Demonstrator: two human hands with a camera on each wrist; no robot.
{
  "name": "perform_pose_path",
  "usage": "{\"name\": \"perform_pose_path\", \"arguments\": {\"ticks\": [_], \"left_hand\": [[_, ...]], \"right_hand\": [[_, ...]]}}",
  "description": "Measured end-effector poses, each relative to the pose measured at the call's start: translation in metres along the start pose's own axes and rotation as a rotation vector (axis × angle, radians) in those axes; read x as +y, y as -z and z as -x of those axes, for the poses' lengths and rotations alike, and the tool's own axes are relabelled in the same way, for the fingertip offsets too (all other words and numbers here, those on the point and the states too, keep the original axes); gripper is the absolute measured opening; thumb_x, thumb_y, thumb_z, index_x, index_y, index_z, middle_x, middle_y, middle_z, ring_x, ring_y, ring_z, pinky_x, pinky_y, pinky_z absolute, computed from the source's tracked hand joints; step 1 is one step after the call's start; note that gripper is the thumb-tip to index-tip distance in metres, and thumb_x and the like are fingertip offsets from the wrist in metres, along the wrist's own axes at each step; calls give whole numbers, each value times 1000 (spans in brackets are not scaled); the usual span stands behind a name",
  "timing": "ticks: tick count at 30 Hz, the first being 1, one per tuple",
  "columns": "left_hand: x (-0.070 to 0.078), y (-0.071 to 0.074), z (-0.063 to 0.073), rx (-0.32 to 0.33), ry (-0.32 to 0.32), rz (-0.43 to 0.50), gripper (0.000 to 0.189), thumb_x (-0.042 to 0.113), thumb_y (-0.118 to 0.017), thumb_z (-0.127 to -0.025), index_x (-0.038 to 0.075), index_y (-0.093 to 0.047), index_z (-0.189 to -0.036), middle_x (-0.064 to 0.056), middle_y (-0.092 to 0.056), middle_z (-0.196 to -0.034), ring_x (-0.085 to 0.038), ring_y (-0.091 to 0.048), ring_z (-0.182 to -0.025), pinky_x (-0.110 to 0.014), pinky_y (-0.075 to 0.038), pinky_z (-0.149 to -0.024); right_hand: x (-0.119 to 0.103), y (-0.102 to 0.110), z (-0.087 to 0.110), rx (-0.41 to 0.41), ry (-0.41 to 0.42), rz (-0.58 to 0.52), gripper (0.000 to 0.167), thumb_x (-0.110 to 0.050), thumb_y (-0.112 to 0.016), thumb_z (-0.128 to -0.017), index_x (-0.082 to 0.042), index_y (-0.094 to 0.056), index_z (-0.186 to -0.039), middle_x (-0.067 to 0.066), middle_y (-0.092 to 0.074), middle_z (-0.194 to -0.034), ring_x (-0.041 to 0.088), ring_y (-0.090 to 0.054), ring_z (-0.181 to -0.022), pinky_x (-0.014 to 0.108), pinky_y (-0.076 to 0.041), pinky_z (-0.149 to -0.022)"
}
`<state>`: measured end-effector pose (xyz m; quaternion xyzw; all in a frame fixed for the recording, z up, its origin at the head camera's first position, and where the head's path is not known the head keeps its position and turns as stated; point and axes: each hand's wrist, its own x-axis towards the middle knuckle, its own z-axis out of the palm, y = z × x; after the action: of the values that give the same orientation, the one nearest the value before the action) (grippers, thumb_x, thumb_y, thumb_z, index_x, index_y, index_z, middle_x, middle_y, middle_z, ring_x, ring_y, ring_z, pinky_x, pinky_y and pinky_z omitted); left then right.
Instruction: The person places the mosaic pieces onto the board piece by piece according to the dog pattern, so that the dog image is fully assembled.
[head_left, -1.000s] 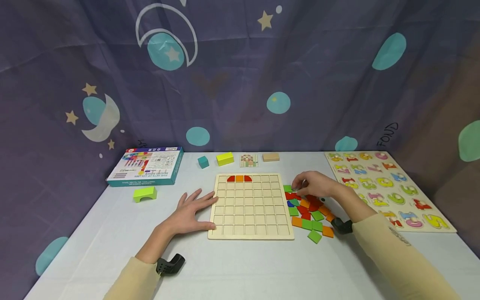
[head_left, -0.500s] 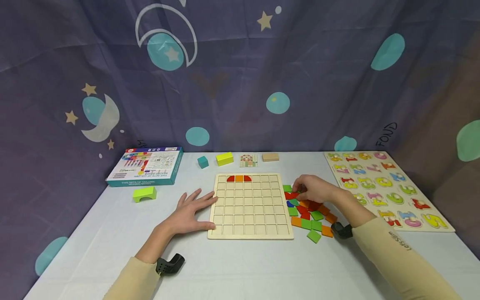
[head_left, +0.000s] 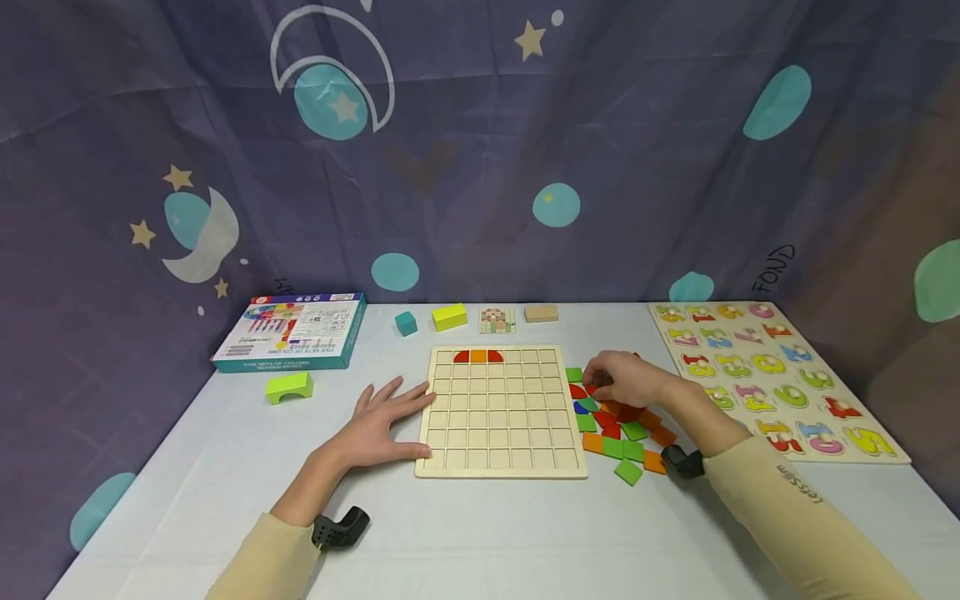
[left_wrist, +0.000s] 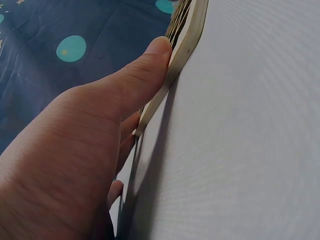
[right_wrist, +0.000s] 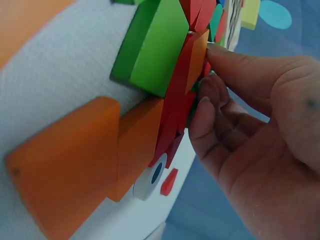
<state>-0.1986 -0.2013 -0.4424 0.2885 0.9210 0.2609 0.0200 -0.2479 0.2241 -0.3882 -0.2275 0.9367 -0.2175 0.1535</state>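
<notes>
A wooden grid board (head_left: pixel 501 417) lies mid-table. In its top row are two red quarter-round tiles (head_left: pixel 462 357) on either side of an orange square tile (head_left: pixel 478 357). My left hand (head_left: pixel 378 429) rests at the board's left edge with fingers spread; in the left wrist view its thumb (left_wrist: pixel 150 65) touches the board's side (left_wrist: pixel 185 52). My right hand (head_left: pixel 630 379) is bent over the loose pile beside the board, thumb and fingers curled among red, green and orange tiles. Whether its fingertips, close by an orange tile (right_wrist: pixel 197 57) in the right wrist view, pinch a tile cannot be made out.
Green squares (head_left: pixel 628 472) and orange tiles (head_left: pixel 654 462) lie at the pile's near side. A number puzzle (head_left: pixel 780 379) stands right of it. Behind the board are a teal cube (head_left: pixel 406 323), a yellow block (head_left: pixel 449 317), a pattern card (head_left: pixel 497 320) and a wooden block (head_left: pixel 542 313). A box (head_left: pixel 292 333) and green arch (head_left: pixel 289 387) lie left.
My right hand has shifted slightly down over the pile, and a few red tiles by its fingertips have moved a little. The left hand and board have stayed put.
</notes>
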Motion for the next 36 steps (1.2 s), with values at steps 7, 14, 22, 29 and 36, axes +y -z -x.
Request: {"name": "perform_pose_path", "arguments": {"ticks": [7,14,22,29,36], "left_hand": [[-1,0,1,2,1,-8,85,59,-78,-80,18,-52,-150,-2,-39,-159,-42,-17,-150,-70,1,-112],[-1,1,1,-4,6,-2,85,59,-78,-80,19,-52,-150,-1,-38,-160,-41,-16,-150,-70,2,-113],[-1,1,0,-4,9,-8,85,59,-78,-80,19,-52,-150,0,-38,-160,-41,-16,-150,-70,1,-113],[-2,0,0,-3,11,-6,86,61,-77,-80,20,-51,-151,2,-37,-160,-40,-16,-151,-69,2,-113],[-1,0,0,-10,10,-12,86,61,-77,-80,20,-51,-151,2,-37,-160,-40,-16,-151,-69,2,-113]], "right_hand": [[0,0,-1,-4,-22,-10,16,-3,-73,-92,-7,-64,-104,1,-61,-93,22,-54,-87,41,-52,-88],[3,8,1,68,56,-138,18,-4,-70,-93,-7,-68,-110,4,-61,-92,22,-54,-81,36,-51,-75],[-5,7,-8,106,67,-311,19,-8,-69,-95,-1,-67,-112,8,-63,-101,25,-60,-84,36,-54,-76],[-25,2,-25,135,74,-447,22,-6,-67,-97,6,-65,-116,13,-62,-103,32,-63,-84,41,-54,-78],[-48,-6,-48,143,125,-436,16,-6,-67,-96,2,-69,-110,9,-65,-97,36,-60,-81,38,-50,-72]]}}
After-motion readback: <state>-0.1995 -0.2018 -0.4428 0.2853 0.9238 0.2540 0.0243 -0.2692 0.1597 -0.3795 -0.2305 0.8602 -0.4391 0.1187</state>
